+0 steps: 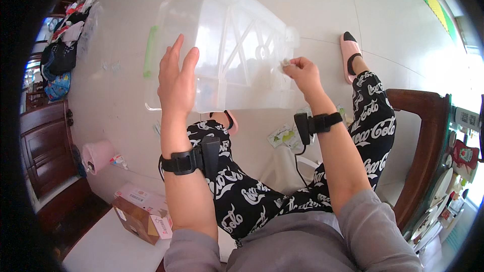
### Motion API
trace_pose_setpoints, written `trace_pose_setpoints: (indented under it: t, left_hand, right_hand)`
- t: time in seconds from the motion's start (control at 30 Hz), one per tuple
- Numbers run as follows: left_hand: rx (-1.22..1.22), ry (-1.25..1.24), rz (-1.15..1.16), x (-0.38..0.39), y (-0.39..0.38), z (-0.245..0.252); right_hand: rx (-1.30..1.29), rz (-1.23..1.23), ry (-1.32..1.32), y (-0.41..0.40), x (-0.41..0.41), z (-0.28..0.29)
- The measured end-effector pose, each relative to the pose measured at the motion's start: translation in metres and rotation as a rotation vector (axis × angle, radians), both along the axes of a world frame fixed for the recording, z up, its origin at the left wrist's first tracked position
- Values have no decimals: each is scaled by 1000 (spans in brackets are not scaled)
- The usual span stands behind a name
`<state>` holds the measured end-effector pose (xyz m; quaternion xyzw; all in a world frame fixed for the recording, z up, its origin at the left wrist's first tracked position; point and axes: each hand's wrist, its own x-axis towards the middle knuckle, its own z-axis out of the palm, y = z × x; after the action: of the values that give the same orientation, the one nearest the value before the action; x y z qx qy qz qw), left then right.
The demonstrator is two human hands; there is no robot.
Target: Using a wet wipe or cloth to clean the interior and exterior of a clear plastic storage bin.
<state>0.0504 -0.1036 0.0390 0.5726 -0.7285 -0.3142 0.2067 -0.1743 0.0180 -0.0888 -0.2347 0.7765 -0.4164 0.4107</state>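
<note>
A translucent plastic storage box (242,49) lies tipped on the tiled floor before me, its cross-ribbed face turned up. A green handle (150,51) shows at its left. My left hand (177,77) is raised at the box's left part, fingers apart and pointing away from me; whether the palm touches the plastic I cannot tell. Between the thumb and fingers of my right hand (302,73) is a small crumpled whitish wad (286,65), at the box's right end. Black straps with small black devices circle both wrists.
Green-and-white packets (285,136) lie on the floor between my legs, near a whitish plastic thing. A pink bin (97,155) and a cardboard box (136,219) are at the left. A brown wooden table frame (419,121) stands right. Bags and clothes (62,54) lie far left.
</note>
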Motion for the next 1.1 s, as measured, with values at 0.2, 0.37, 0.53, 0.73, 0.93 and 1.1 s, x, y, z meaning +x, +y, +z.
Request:
trace_pose_setpoints:
  t: [0.2, 0.37, 0.53, 0.73, 0.93, 1.1]
  left_hand:
    - [6, 2, 2, -4, 3, 0]
    - [22, 6, 21, 2, 2, 1]
    - [16, 30, 22, 3, 3, 0]
    - [24, -1, 34, 0, 3, -1]
    - [17, 31, 21, -1, 4, -1]
    - [23, 15, 22, 3, 3, -1]
  right_hand:
    - [-95, -118, -104, -46, 7, 5]
    - [3, 33, 3, -28, 18, -3]
    - [-129, -23, 114, -24, 2, 8]
    - [-227, 88, 232, -61, 12, 28]
    - [-409, 348, 728, -56, 5, 15]
    - [-177, 256, 558, -25, 2, 20]
